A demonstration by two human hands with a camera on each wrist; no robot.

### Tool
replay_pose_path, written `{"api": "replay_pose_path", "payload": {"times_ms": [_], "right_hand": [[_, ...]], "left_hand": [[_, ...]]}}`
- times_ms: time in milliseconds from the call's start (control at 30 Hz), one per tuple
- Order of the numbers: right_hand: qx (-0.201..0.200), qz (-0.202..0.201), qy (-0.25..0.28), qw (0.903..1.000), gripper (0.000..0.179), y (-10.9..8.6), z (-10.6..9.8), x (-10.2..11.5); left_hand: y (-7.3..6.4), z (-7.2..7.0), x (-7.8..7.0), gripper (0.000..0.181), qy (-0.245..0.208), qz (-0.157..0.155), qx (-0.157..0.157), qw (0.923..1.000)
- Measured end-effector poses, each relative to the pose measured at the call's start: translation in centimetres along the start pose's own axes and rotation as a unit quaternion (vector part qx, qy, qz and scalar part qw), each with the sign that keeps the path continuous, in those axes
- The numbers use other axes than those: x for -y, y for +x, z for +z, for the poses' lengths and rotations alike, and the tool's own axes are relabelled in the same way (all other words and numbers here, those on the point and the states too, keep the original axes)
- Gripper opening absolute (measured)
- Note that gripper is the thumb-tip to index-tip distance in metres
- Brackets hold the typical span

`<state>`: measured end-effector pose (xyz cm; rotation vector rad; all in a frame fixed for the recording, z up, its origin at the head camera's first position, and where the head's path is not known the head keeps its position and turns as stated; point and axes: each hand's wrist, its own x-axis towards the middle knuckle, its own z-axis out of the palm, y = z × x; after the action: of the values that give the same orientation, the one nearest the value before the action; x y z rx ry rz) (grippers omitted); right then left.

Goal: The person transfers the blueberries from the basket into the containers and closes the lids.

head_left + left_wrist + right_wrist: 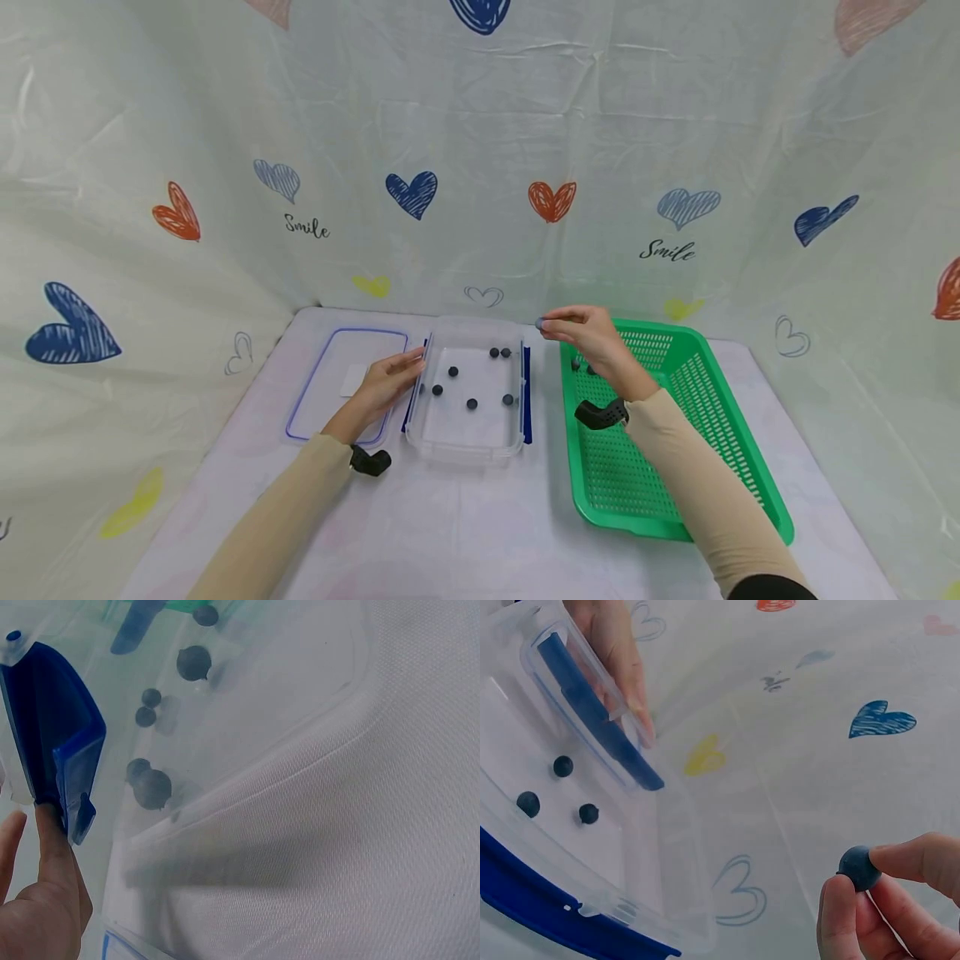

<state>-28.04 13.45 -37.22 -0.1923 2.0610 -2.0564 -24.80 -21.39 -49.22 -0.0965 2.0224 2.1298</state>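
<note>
Between my right thumb and fingers (pixel 588 333) I pinch one blueberry (pixel 860 868), raised over the gap between the box and the basket. My left hand (pixel 386 383) rests against the left side of a clear plastic box (pixel 465 452), its fingers fairly straight along the outer wall. Close by, in the left wrist view, a fingertip touches the blue latch (pixel 75 742), which hangs outward. Several blueberries (pixel 472 404) lie scattered on the box floor. At right stands a green mesh basket (pixel 611 492); a few blueberries (pixel 575 364) show near its far left corner, the rest partly hidden by my right arm.
A clear lid (pixel 318 408) with a blue seal lies flat on the table, left of the box and partly under my left hand. Another blue latch (pixel 527 396) hangs along the box's right side. Behind the table rises a heart-printed curtain (pixel 480 125).
</note>
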Motion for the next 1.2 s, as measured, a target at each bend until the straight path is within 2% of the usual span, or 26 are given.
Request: {"api": "replay_pose_path", "payload": {"times_ms": [433,900,1200], "right_hand": [[0.012,0.012,-0.015,0.9997,0.029,0.5,1.6,0.1],[0.021,0.020,0.002,0.9996,0.028,1.4,3.0,-0.5],[0.022,0.022,-0.035,0.9989,0.025,1.9,3.5,-1.1]], "left_hand": [[0.0,-0.1,-0.2,0.054,0.001,-0.002,0.000,1.0000],[0.1,0.0,-0.1,0.052,-0.002,-0.009,-0.005,0.9999],[0.2,-0.1,0.0,0.054,-0.005,-0.005,-0.004,1.0000]]}}
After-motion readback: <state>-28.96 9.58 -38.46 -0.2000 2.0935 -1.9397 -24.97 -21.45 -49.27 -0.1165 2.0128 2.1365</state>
